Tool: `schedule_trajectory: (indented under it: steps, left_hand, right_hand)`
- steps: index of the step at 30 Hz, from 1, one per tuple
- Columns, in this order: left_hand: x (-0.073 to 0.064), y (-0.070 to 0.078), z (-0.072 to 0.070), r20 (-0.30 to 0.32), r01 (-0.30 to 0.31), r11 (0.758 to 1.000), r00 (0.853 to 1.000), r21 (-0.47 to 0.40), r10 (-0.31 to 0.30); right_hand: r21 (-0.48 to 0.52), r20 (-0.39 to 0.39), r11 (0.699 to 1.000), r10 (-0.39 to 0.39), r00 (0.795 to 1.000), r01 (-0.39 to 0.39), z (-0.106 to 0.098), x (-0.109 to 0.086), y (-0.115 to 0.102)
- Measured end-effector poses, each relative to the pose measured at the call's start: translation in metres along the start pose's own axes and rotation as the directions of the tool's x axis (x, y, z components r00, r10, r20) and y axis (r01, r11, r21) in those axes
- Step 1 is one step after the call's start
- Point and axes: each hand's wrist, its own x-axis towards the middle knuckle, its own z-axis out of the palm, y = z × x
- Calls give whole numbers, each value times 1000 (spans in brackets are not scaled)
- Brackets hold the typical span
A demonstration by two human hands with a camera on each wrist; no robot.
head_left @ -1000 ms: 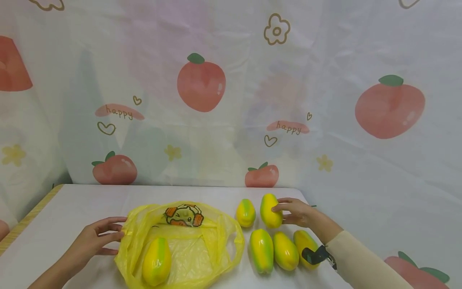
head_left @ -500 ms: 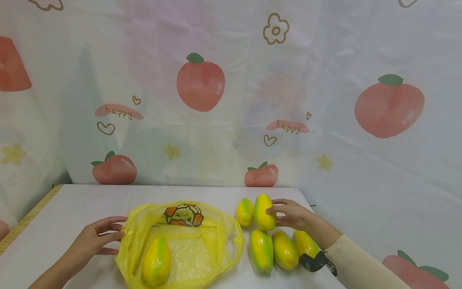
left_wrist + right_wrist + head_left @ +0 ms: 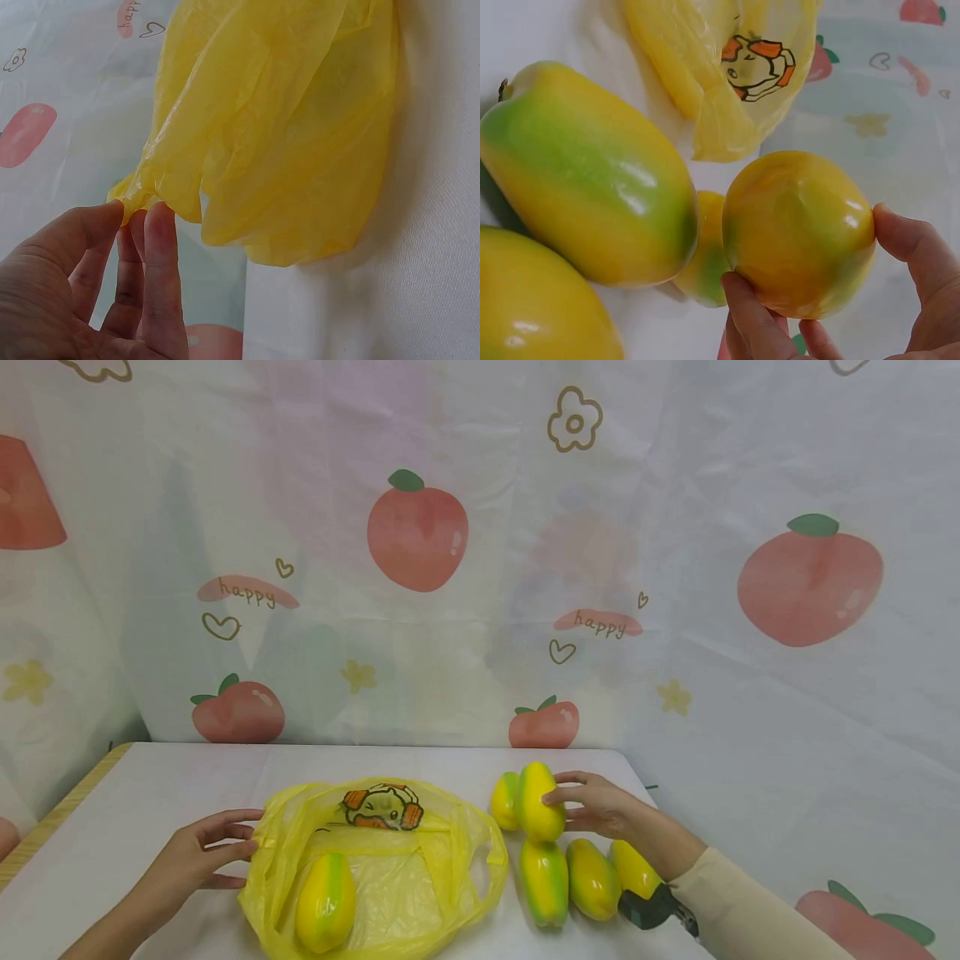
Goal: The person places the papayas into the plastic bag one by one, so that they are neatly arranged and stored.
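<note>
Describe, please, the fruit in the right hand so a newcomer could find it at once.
On the white table, right of the yellow bag, lies a cluster of yellow-green fruits. The one meant is at the cluster's far edge, gripped by the right hand; it alone is held, while its neighbours lie untouched.

The only readable word is "happy", written in thin brown handwriting on pink brush-stroke patches printed on the white, peach-patterned backdrop cloth. One "happy" patch stands above and beyond the left hand, with a small outlined heart under it. A second "happy" patch stands above and beyond the right hand, again with a heart beneath. In the left wrist view part of the same word shows at the top edge, cut off by the frame. The thin yellow plastic bag between the hands carries a cartoon duck with orange headphones, with no lettering that can be read.
</note>
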Motion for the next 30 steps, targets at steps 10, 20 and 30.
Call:
schedule_trajectory:
  steps: [10, 20, 30]
  left_hand:
    - [2, -3, 0, 1, 1, 1000, 1000, -1, -1]
    - [2, -3, 0, -22, 23, 1000, 1000, 9, -23]
    - [2, -1, 1, -23, 23, 1000, 999, 6, -23]
  right_hand:
    - [-26, 22, 1000, -7, 1000, 8, 12, -5, -6]
    - [-8, 60, 1000, -10, 998, 11, 25, -7, -17]
    - [17, 90, 1000, -25, 996, 24, 40, 0, -25]
